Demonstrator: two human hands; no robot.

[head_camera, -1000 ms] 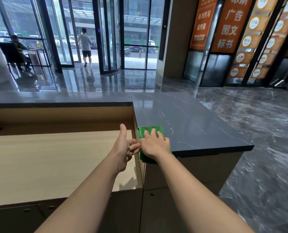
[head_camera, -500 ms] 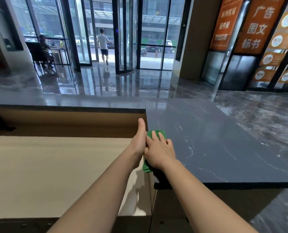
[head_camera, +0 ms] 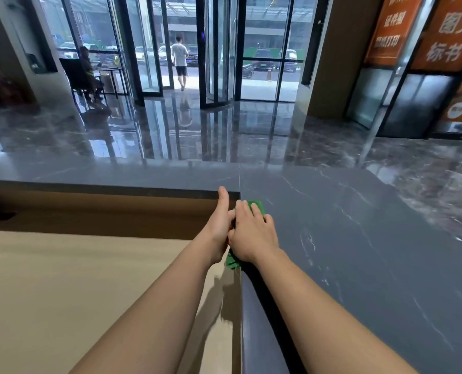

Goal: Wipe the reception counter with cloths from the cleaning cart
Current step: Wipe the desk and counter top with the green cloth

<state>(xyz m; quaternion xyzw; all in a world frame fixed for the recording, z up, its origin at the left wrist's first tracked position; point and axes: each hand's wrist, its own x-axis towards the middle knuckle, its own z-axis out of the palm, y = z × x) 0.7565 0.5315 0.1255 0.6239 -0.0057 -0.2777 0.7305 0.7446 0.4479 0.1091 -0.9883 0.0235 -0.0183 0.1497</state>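
The right hand (head_camera: pixel 252 236) presses the green cloth (head_camera: pixel 233 261) on the counter (head_camera: pixel 359 252) with straight fingers (head_camera: pixel 242 213), the left hand (head_camera: pixel 219 224) at its 9 o'clock (thumb up, grip hidden).

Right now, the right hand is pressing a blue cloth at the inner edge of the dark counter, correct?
Not blue: the head view shows the cloth is green. The right hand does press it at the inner edge of the dark counter.
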